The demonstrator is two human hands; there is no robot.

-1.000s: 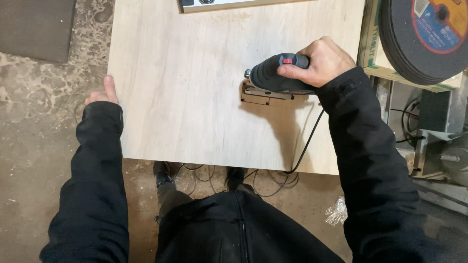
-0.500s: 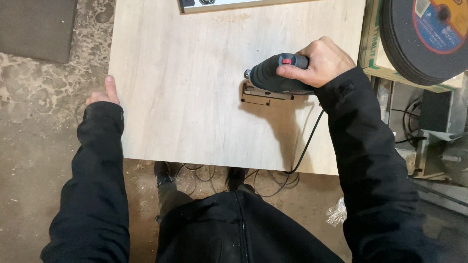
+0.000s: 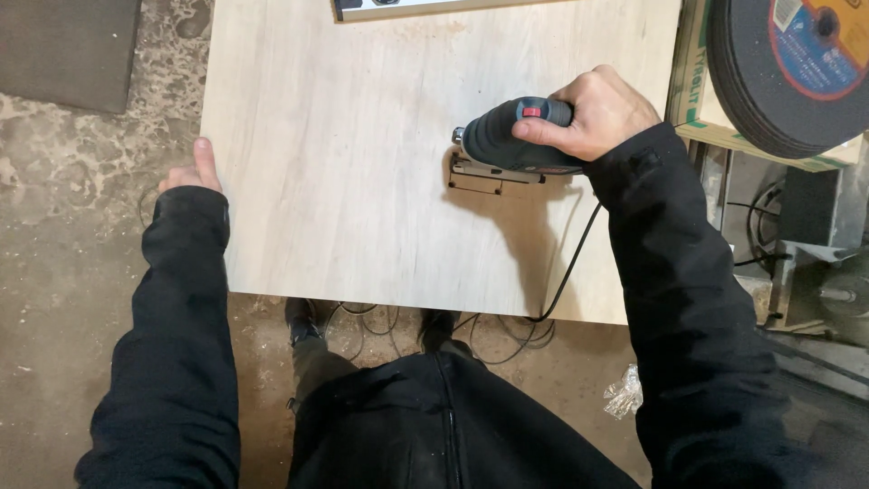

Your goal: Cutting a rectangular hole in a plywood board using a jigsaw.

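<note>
A pale plywood sheet (image 3: 362,163) lies flat below me. My right hand (image 3: 593,113) is closed around the dark handle of a corded jigsaw (image 3: 507,145), thumb by its red button; the saw's metal base plate rests on the sheet right of centre. Its black cord (image 3: 566,272) runs back over the sheet's near edge. My left hand (image 3: 188,172) presses against the sheet's left edge, fingers mostly hidden under it, thumb pointing up along the side.
A stack of large grey cutting discs (image 3: 787,72) sits on a box at the upper right. A metal tool or rule (image 3: 398,7) lies at the sheet's far edge. Concrete floor (image 3: 72,235), looped cables (image 3: 507,330) and crumpled plastic (image 3: 625,394) lie below.
The jigsaw and right hand have shifted very slightly; otherwise nothing has visibly changed.
</note>
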